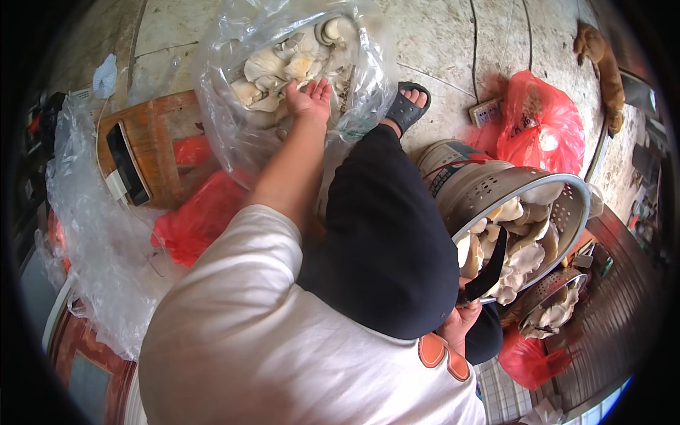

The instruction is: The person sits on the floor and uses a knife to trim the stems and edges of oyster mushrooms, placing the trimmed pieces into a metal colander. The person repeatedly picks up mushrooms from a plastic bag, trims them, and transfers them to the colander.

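My left hand [309,101] reaches into a large clear plastic bag [218,122] of pale oyster mushrooms [264,65], palm up with its fingers apart and nothing in it. On the right, beside my knee, my right hand [460,320] is closed on the handle of a dark curved knife [492,265]. Its blade stands in front of a perforated metal colander [576,212] filled with mushrooms [526,257]. This colander rests tilted on or against a white bucket [443,156]; the exact contact is hidden.
Red plastic bags [544,127] and a power strip [485,112] lie beyond the bucket. A brown dog [605,74] is at the upper right. A smaller colander [552,284] holds mushrooms at right. A phone [127,162] lies on a wooden surface [159,119] at left.
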The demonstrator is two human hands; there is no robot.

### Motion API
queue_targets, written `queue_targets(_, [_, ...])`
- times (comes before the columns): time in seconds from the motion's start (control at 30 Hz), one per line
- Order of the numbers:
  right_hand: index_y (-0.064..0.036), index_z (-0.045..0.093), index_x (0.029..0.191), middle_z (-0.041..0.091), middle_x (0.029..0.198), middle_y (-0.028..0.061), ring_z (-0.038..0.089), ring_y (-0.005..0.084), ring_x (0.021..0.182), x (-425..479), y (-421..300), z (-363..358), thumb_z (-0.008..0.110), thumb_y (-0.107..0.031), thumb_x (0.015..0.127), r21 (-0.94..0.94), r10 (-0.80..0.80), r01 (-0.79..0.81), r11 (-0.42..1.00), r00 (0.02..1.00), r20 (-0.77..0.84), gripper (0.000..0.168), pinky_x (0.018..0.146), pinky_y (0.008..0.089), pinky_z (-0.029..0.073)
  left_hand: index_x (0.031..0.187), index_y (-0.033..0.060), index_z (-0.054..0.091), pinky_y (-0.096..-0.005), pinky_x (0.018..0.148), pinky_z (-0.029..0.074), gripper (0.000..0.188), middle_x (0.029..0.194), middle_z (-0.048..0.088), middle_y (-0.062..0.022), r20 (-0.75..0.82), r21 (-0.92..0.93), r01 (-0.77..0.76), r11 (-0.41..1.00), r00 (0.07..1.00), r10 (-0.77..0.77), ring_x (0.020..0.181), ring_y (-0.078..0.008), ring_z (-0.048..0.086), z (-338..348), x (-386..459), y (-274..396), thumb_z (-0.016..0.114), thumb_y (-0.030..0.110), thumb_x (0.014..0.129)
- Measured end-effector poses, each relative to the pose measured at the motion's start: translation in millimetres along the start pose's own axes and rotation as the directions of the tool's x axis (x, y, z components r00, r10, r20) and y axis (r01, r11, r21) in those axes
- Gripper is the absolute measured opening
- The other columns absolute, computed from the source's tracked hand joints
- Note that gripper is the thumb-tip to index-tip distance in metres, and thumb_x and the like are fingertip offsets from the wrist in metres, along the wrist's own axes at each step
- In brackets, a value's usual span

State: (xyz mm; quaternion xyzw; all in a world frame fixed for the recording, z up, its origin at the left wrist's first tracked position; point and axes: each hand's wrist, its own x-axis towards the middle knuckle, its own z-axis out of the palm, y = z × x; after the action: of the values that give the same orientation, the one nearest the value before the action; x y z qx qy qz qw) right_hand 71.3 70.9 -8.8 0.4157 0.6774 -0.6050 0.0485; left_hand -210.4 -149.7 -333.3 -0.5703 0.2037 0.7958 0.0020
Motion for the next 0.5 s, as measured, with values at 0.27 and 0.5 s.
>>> queue_targets(0.27, [-0.002, 0.062, 0.089, 0.061, 0.075, 0.0000, 0.053, 0.0054, 0.067, 6, -2, 4, 0.068, 0.002, 0.082, -0.016, -0.003, 0.004, 1.000, 1.000, 0.031, 0.011, 0.063, 0.0198, 0.044, 0.111, 0.0006, 0.044, -0.0429, 0.086, 0.047, 0.035, 0.106, 0.048, -0.0094, -0.114, -0.104, -0.080, 0.991, 0.991, 0.068, 0.085, -0.0255, 0.053, 10, 12, -9, 0.053, 0.018, 0.082])
queue_targets(0.5, [-0.003, 0.061, 0.089, 0.061, 0.075, -0.0008, 0.053, 0.0052, 0.067, 9, 1, 4, 0.070, 0.000, 0.082, 0.007, 0.044, -0.045, 0.999, 0.999, 0.015, 0.012, 0.064, 0.0195, 0.044, 0.099, 0.0002, 0.052, -0.0430, 0.099, 0.042, 0.019, 0.104, 0.051, -0.0091, 0.065, -0.087, -0.165, 0.983, 0.983, 0.170, 0.097, -0.0259, 0.053, 35, 2, 11, 0.055, 0.006, 0.080])
